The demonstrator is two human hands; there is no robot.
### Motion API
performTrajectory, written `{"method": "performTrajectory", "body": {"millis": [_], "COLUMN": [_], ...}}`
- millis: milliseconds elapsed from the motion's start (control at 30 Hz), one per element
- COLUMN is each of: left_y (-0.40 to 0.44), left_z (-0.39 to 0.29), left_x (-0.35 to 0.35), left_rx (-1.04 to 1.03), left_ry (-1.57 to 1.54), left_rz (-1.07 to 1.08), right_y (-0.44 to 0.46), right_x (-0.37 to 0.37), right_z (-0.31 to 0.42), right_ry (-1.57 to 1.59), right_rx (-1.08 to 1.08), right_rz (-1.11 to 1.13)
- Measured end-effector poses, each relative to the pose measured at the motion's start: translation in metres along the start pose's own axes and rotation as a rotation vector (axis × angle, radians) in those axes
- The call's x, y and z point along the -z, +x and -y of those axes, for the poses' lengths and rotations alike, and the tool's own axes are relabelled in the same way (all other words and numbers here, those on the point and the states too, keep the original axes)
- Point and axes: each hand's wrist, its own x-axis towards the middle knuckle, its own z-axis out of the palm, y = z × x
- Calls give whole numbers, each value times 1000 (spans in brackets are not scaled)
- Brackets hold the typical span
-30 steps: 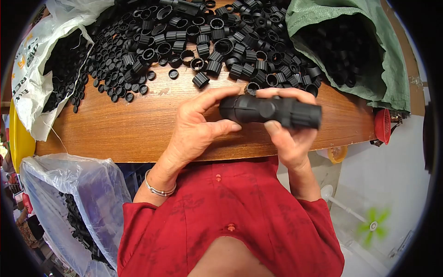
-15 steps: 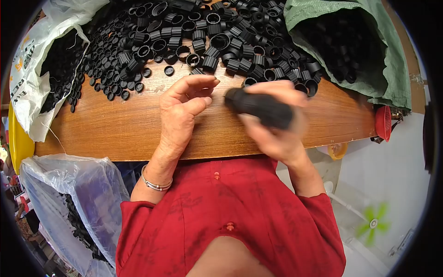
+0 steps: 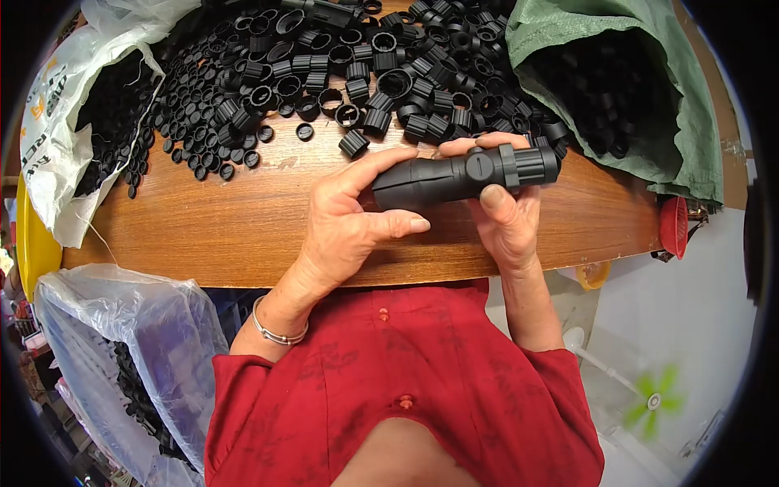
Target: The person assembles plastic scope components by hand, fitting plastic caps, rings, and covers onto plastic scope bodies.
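A black plastic scope-shaped tube (image 3: 438, 180) lies sideways in the air above the table's front, with a round slotted cap on its side and a ribbed ring at its right end. My right hand (image 3: 511, 219) grips it near the right end, thumb on the near side and fingers behind. Around the smooth left end curls my left hand (image 3: 341, 215), its fingers along the far side and its thumb just below. Beyond the hands, loose black ribbed rings (image 3: 354, 144) and small black slotted caps (image 3: 304, 131) are spread over the wooden table (image 3: 203, 235).
A green woven sack (image 3: 698, 122) holding black parts lies open at the right. At the left sits a white sack (image 3: 53, 154) of small caps. Below it stands a plastic-lined bin (image 3: 105, 300) with black pieces inside. A red basket (image 3: 673, 227) hangs by the right edge.
My right hand has turned the tube level, its ribbed end now to the right. My left hand has moved right and closed around the tube's left end.
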Motion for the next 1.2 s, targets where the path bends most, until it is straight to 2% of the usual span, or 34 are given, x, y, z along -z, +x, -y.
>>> {"method": "performTrajectory", "body": {"millis": [100, 200, 333, 433, 533, 667, 800, 900, 1000, 1033, 1200], "left_y": [-2, -7, -9, -7, -3, 0, -3, -8, -1, 0, 7], "left_z": [-8, -7, -5, -9, -12, -6, -8, -9, -6, -2, 3], "left_x": [-1, -5, -6, -8, -3, 5, -5, -10, 3, 8, 10], "left_rx": [-290, -449, -341, 22, 113, 106, 37, -21, 142, 154, 212], "left_ry": [467, 593, 495, -73, -205, -190, -50, 60, -211, -279, -364], "left_rz": [-41, -120, -126, -114, -68, -49, -111, -183, -138, -126, -166], "right_y": [-4, -9, -12, -7, 1, 4, 5, 8, 14, 20, 45], "right_x": [-11, -21, -23, -23, -15, -3, -9, -13, -5, -3, 11], "right_z": [1, 1, -1, 2, 16, 32, 21, 22, 30, 28, 30], "right_ry": [29, 136, 149, -27, -119, -262, -64, -54, -80, -80, -109], "right_rx": [35, 9, -19, 35, 152, 57, 100, 21, -172, -171, -301], "right_rz": [-22, -95, -122, -82, -60, -20, -89, -148, -149, -139, -50]}}
